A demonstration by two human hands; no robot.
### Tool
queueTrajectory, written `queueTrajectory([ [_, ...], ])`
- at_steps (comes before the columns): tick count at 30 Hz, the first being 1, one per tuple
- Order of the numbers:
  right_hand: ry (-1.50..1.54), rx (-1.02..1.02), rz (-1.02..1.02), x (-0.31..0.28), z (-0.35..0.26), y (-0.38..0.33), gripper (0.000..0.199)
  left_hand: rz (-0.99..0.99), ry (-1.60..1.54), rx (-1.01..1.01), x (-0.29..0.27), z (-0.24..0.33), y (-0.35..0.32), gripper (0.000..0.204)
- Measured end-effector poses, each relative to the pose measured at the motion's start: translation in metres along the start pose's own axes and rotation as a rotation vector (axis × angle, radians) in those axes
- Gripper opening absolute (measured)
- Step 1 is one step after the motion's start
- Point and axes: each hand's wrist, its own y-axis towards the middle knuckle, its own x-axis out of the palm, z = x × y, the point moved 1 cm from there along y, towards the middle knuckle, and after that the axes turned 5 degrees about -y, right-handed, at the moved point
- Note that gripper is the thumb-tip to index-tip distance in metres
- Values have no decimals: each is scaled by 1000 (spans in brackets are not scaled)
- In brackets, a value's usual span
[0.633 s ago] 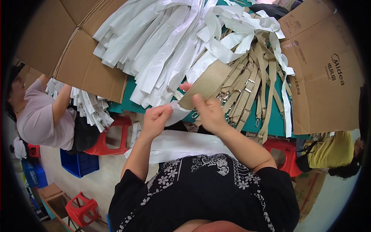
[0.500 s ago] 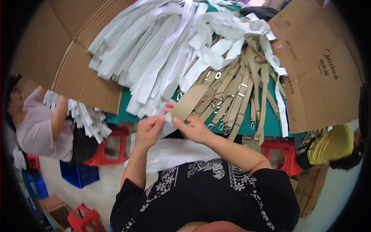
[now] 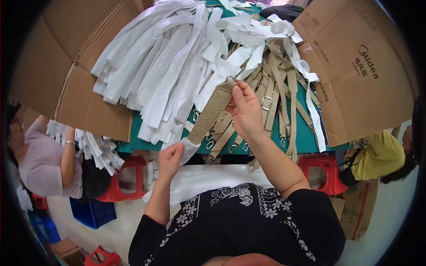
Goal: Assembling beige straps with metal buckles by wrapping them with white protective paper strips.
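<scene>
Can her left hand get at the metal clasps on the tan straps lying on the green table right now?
Probably not freely: the left hand is pinching a white wrapper, though the metal clasps lie uncovered just beyond it on the green table.

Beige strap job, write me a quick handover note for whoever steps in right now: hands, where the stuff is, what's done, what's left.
Right hand: raised over the table, pinching the upper end of one beige strap near its metal ring.
Left hand: at the table's near edge, gripping the white wrapper at the strap's lower end.
White wrapper strips lie heaped on the left of the green table; a pile of beige straps with clips lies right of centre, some with white wrapping draped on them. Cardboard sheets flank both sides.
Done: many loose wrappers and bare straps are piled.
Left: the held strap's wrapper is only partly off.
</scene>
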Motion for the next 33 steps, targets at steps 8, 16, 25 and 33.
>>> queueTrajectory([
  [8, -427, 61, -131, 18, 33, -34, 15, -4, -97, 65, 2, 28, 21, 23],
  [16, -560, 280, -442, 4, 36, -47, 15, 15, -170, 77, 10, 27, 16, 23],
  [25, -384, 157, 87, -36, -33, -90, 13, -688, 357, 20, -16, -8, 11, 49],
  [33, -242, 19, 893, -313, -107, -257, 24, -968, 652, -173, -33, -33, -16, 47],
])
